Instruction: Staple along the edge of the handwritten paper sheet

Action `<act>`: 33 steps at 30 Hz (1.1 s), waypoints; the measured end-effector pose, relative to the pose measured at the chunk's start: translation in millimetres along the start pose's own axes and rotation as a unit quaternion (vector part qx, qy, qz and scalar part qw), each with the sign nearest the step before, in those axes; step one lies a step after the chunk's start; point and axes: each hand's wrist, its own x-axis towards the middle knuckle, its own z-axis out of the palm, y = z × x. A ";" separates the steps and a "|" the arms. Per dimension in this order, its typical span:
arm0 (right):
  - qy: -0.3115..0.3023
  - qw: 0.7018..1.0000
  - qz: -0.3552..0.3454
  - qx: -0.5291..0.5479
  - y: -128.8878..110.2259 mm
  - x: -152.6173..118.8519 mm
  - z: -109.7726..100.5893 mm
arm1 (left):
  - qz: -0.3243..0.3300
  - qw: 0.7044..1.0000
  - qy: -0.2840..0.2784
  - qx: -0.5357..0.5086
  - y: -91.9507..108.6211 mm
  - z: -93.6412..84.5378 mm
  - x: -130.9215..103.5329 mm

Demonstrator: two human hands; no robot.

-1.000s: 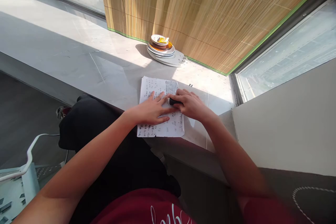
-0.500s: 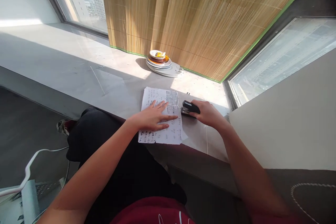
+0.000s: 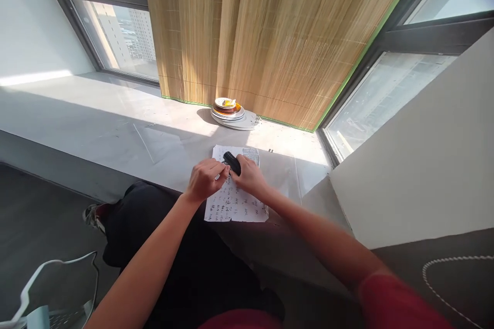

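A black stapler point(image 3: 232, 163) is held above the paper in my right hand point(image 3: 250, 177), its fingers wrapped round the body. My left hand point(image 3: 206, 180) is closed, thumb and fingertips pinched together at the stapler's front end. Whatever those fingertips grip is too small and hidden to make out. Beneath both hands, sheets of white paper point(image 3: 237, 205) covered in handwriting lie on the window ledge point(image 3: 165, 139), with their near edge by the ledge's front edge.
Behind the paper stands a stack of plates point(image 3: 227, 114) beside a bamboo blind point(image 3: 247, 41). Two small dark bits point(image 3: 270, 150) lie right of the paper. A white wall point(image 3: 417, 149) closes off the right side. My knee point(image 3: 135, 205) is below the ledge.
My right hand has carried the stapler left, from beside the paper to above it. My left hand has lifted from lying flat on the paper and closed at the stapler's front. The view has tilted up.
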 end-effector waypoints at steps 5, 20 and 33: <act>0.001 1.000 0.030 0.009 33.4 -41.1 -22.8 | -0.052 0.999 -0.014 -0.008 7.9 2.8 -2.7; -0.102 0.987 0.032 -0.117 136.8 37.4 -36.7 | -0.111 0.993 0.021 -0.044 11.0 1.0 -5.1; -0.129 0.986 -0.061 -0.086 -11.5 166.1 69.1 | -0.248 0.913 0.037 -0.322 81.0 -49.6 28.4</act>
